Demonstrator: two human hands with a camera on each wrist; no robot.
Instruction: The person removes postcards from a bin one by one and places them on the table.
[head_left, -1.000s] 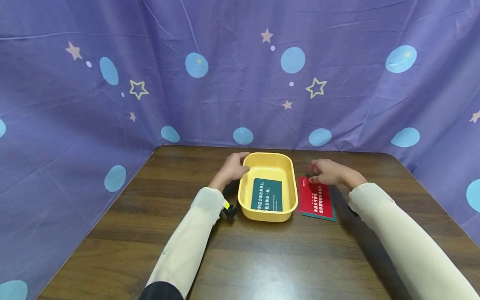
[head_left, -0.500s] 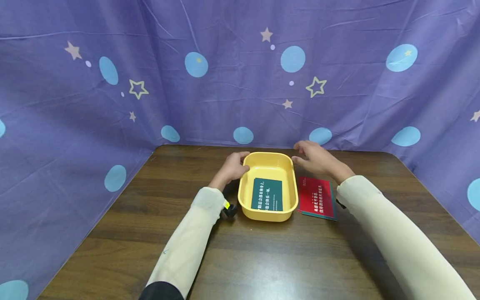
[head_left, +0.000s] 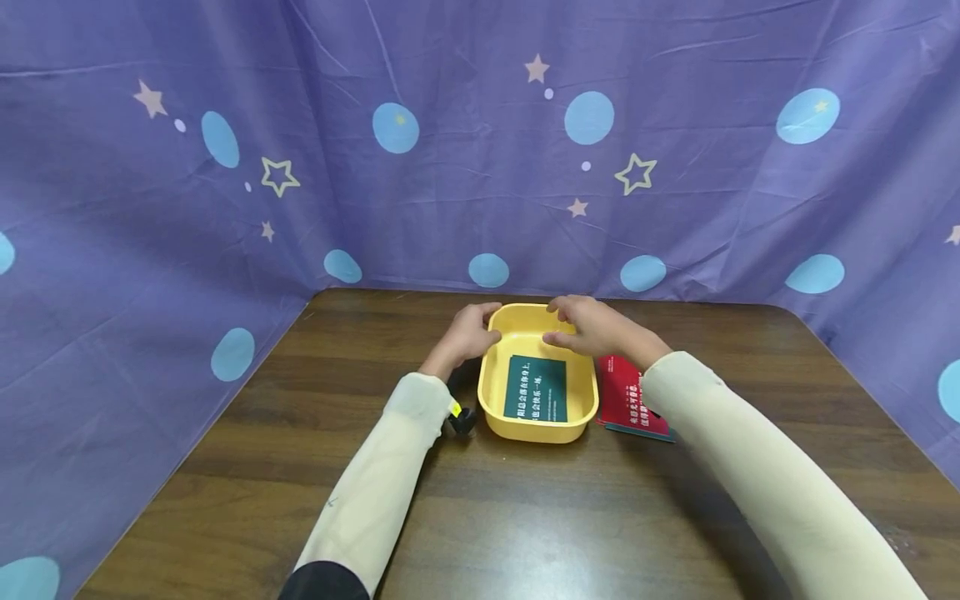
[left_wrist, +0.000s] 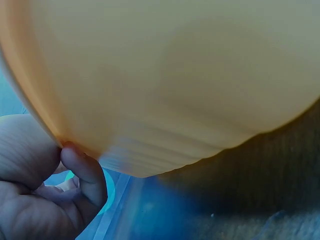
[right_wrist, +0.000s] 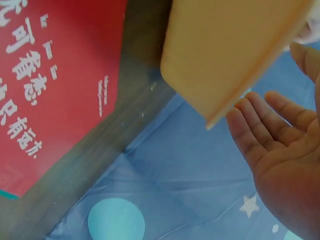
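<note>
A yellow plastic bin (head_left: 587, 398) with rounded corners stands on the table. My left hand (head_left: 467, 332) pinches its left rim near the far corner; in the left wrist view the thumb and a finger (left_wrist: 82, 167) meet at the rim. Over the far right part of the bin is my right hand (head_left: 600, 329), holding nothing, its fingers loosely bent and apart. The right wrist view has these fingers (right_wrist: 245, 132) beside the bin's edge. Inside the bin lies a dark green card (head_left: 536, 388) with white Chinese writing. A red card (head_left: 622, 392) lies to its right, partly hidden by my right arm.
Under the red card, a green edge (head_left: 648, 434) sticks out. A black wrist camera (head_left: 462, 420) sits at the left cuff. The brown wooden table (head_left: 525, 517) ends at a purple curtain (head_left: 450, 192) with stars and blue dots.
My right hand has left the red card, risen past the bin's far right corner, and moved left over the bin. The left hand, bin and cards look unmoved.
</note>
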